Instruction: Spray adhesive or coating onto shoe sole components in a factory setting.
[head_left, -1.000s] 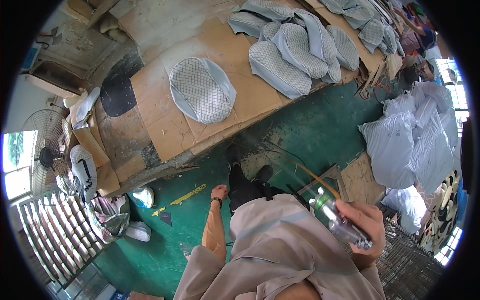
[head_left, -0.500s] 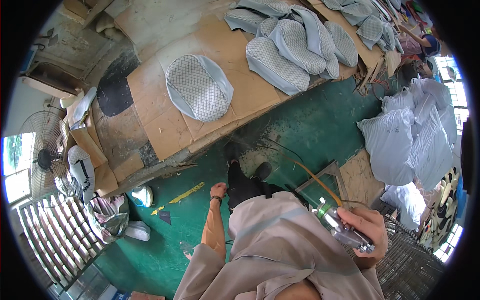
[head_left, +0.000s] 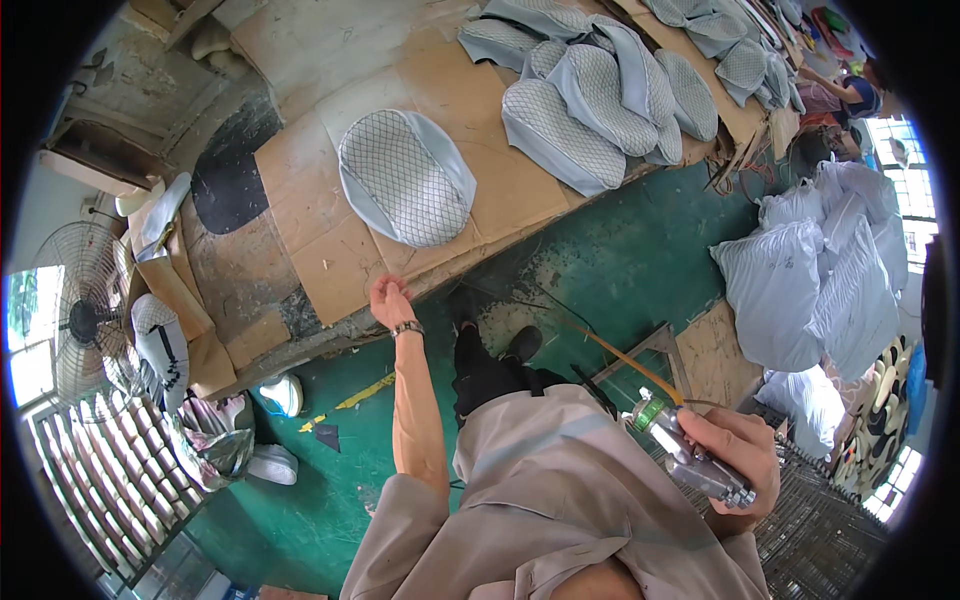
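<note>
In my right hand [head_left: 735, 455] is a metal spray gun [head_left: 690, 450] with a green ring, held at my right side with the fingers wrapped round it. My left hand [head_left: 390, 300] is over the near edge of the workbench [head_left: 290, 345], its fingers curled in and nothing showing in them. Just beyond it, without contact that I can see, lies an oval grey padded cover [head_left: 405, 180] with a dark diamond pattern and plain grey sides. It rests on a flat cardboard sheet [head_left: 510, 195].
Several similar covers lie in a heap [head_left: 600, 100] on the bench's far right. Stuffed pale sacks [head_left: 775, 290] stand on the floor at right. An orange hose [head_left: 630, 358] runs toward the spray gun. At left are a standing fan [head_left: 85, 320] and a slatted rack [head_left: 110, 480]. Another person [head_left: 850, 95] is far right.
My left hand has moved forward and left, from beside my leg to the bench edge, and the forearm has straightened. The spray gun stays in my right hand, nearly still.
</note>
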